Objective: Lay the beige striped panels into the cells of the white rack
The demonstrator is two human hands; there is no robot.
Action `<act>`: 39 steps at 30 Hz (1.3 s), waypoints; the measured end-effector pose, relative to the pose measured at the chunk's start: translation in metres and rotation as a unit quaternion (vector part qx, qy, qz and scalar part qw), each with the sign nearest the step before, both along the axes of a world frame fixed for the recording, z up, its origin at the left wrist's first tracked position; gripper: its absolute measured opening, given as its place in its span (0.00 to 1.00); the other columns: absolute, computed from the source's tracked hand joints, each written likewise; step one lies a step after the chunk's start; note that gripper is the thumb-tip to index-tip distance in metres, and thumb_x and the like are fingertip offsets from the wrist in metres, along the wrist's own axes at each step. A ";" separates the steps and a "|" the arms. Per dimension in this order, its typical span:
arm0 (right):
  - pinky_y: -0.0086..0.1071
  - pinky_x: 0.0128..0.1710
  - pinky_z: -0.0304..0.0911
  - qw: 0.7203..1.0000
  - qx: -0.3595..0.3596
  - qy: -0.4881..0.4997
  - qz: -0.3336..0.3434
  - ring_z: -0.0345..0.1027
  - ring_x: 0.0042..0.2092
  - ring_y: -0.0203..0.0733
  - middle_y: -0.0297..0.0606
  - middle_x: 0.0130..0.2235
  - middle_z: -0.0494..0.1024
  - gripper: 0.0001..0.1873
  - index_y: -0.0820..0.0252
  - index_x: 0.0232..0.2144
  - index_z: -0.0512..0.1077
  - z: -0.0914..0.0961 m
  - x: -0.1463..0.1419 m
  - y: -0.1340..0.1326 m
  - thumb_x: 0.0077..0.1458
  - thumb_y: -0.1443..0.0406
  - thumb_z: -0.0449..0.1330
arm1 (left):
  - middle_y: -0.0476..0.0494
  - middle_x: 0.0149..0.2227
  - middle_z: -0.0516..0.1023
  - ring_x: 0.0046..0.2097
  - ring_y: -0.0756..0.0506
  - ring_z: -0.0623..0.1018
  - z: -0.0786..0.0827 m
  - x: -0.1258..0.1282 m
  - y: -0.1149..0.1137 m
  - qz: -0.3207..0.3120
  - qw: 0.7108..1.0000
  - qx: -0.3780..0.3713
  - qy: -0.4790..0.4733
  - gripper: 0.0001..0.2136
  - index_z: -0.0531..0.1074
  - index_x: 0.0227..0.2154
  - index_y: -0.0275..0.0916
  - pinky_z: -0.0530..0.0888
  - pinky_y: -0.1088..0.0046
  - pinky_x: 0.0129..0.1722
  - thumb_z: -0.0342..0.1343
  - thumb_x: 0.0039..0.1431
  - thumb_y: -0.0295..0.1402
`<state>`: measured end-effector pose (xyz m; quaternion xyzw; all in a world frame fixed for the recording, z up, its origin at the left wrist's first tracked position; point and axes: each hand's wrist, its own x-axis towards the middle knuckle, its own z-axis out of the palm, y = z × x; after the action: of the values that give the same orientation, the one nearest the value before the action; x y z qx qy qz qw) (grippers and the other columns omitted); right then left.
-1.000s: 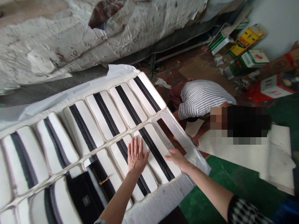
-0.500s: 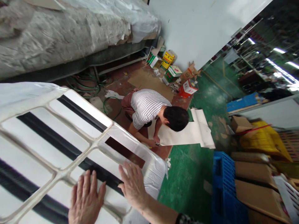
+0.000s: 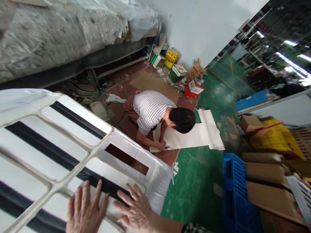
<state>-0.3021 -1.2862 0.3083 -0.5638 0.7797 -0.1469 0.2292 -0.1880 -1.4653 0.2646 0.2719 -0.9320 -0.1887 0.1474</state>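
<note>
My left hand (image 3: 86,207) lies flat with fingers spread on a white panel crossed by a black strip (image 3: 65,116). Close by on the right, my right hand (image 3: 136,205) also rests open, its fingertips over the black strip near the panel's end. The panel sits in a padded white frame (image 3: 80,161) that divides the surface into several rounded rectangles. White sheeting (image 3: 159,174) wraps the edge, with a rectangular opening (image 3: 126,158) through which the reddish floor shows. Neither hand holds anything.
Beyond the table a person in a striped shirt (image 3: 154,110) crouches, cutting white sheet material (image 3: 189,139) with scissors (image 3: 167,147). Tins (image 3: 177,73) and a red can (image 3: 194,87) line the wall. Blue pallets (image 3: 233,181) and cardboard boxes (image 3: 269,197) stand on the right.
My right hand has shifted slightly left and down, its fingers spreading wider. My left hand stays flat on the panel. The crouching person's hands have moved a little along the sheet.
</note>
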 end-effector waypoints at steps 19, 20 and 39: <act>0.61 0.59 0.52 0.985 -0.060 0.145 0.072 0.42 0.67 0.63 0.42 0.68 0.51 0.27 0.51 0.65 0.56 -0.060 0.043 0.018 0.65 0.64 0.48 | 0.46 0.70 0.49 0.70 0.39 0.46 0.011 0.065 -0.005 -0.018 0.987 0.141 -0.072 0.28 0.51 0.66 0.46 0.51 0.48 0.68 0.48 0.64 0.43; 0.61 0.58 0.53 0.985 -0.076 0.134 0.082 0.44 0.67 0.63 0.42 0.68 0.53 0.27 0.50 0.66 0.55 -0.062 0.043 0.016 0.65 0.63 0.48 | 0.45 0.70 0.48 0.70 0.39 0.46 0.013 0.083 -0.007 0.010 0.987 0.150 -0.065 0.29 0.50 0.66 0.45 0.52 0.48 0.68 0.49 0.64 0.41; 0.39 0.42 0.73 0.944 0.056 -0.312 0.088 0.74 0.38 0.45 0.45 0.45 0.77 0.20 0.61 0.53 0.68 0.009 0.366 -0.141 0.58 0.67 0.56 | 0.39 0.42 0.80 0.44 0.39 0.80 0.058 0.467 -0.024 0.588 0.696 0.391 0.128 0.24 0.69 0.48 0.38 0.76 0.63 0.46 0.55 0.56 0.51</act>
<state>0.0634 -1.4268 0.3173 -0.5420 0.6233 -0.2507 0.5048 0.2793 -1.4897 0.3226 0.7712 -0.3961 -0.4437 0.2269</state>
